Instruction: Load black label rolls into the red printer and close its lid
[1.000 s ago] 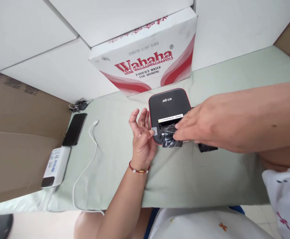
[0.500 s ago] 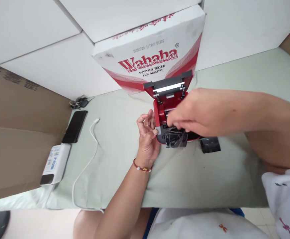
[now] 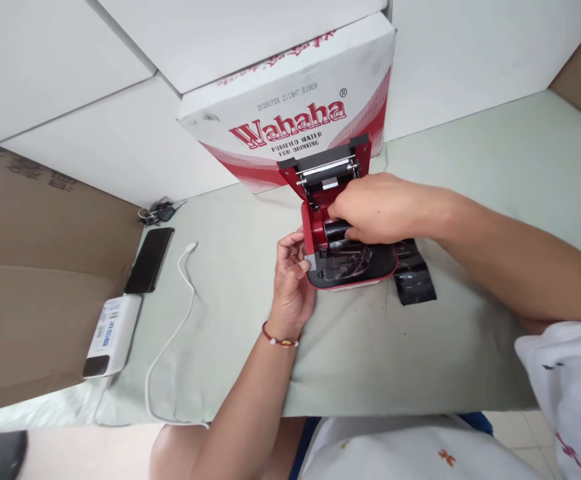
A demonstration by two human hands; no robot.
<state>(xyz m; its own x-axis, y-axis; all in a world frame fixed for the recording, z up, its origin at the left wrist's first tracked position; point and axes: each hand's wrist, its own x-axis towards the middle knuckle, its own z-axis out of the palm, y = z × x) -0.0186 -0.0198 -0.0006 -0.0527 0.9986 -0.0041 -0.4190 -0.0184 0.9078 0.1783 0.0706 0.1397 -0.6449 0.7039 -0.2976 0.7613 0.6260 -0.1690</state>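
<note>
A small red and black label printer stands on the cloth with its lid raised; a roller shows in the lid. My left hand grips the printer's left side, thumb on the grey corner and fingers curled behind. A dark roll lies in the red compartment. My right hand reaches in from the right with its fingers closed on the roll, hiding the roll's right part. Clear, wrinkled film lies across the black front of the printer. To its right is a glossy black strip.
A Wahaha water carton stands behind the printer against white panels. At left are keys, a black phone, a white power bank and a white cable, beside a brown cardboard box.
My right hand has moved back from the printer's front edge to the roll compartment. The clear film that hung over the front now lies flatter. My left hand keeps its hold.
</note>
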